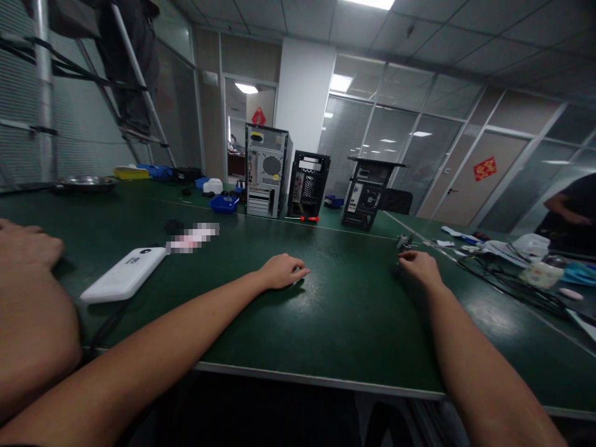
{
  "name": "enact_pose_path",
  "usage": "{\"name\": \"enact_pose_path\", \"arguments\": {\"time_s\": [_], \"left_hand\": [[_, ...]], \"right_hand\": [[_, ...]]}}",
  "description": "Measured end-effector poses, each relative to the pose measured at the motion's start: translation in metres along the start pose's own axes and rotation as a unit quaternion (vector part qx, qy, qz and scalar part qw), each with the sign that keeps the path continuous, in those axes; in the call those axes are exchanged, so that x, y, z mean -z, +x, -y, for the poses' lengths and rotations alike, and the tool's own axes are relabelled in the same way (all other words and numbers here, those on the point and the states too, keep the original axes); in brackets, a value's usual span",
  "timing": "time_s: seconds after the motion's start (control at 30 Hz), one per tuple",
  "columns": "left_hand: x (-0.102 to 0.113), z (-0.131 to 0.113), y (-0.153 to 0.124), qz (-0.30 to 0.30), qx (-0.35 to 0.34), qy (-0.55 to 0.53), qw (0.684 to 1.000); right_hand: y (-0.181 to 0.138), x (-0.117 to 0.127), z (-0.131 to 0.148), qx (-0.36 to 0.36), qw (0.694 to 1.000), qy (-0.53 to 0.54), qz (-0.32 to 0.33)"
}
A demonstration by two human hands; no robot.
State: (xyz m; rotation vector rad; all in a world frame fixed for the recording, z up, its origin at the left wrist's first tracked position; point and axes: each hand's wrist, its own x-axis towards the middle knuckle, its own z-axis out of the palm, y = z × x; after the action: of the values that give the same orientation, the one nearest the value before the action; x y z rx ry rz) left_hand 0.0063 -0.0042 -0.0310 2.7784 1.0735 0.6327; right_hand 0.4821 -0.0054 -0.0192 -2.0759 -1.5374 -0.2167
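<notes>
My left hand [283, 271] lies palm down on the green table [354, 310], near its middle. Its fingers are curled together, and whatever is under them is hidden. Further right, my right hand [419, 266] rests on the table with its fingers drawn into a pinch. The fingertips touch a small metal part [404, 241] just beyond them. Three computer cases stand at the back: a silver one [266, 170] and two black ones [308, 184] [367, 194]. A red-handled screwdriver [307, 218] lies in front of them.
Another person's bare arm and hand [28, 292] rest on the table at far left, beside a white flat device [125, 274]. Blue and yellow trays [224, 203] and a metal bowl [86, 182] sit at the back left. Cables and white items [521, 254] lie right, near another person's arm [570, 208].
</notes>
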Motion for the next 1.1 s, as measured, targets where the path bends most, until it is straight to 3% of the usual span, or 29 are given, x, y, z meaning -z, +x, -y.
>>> {"name": "enact_pose_path", "arguments": {"time_s": [0.2, 0.57, 1.1], "left_hand": [[0.0014, -0.0003, -0.0008, 0.003, -0.001, -0.005, 1.000], [0.0021, 0.0000, -0.0014, 0.007, -0.004, -0.011, 1.000], [-0.0001, 0.0011, -0.0010, 0.003, -0.001, 0.005, 1.000]], "right_hand": [[-0.0007, -0.0006, 0.0003, -0.005, 1.000, -0.008, 0.018], [-0.0024, -0.0015, -0.0027, -0.038, 0.999, 0.005, -0.019], [-0.0022, 0.0016, -0.0011, -0.027, 1.000, -0.005, -0.015]]}}
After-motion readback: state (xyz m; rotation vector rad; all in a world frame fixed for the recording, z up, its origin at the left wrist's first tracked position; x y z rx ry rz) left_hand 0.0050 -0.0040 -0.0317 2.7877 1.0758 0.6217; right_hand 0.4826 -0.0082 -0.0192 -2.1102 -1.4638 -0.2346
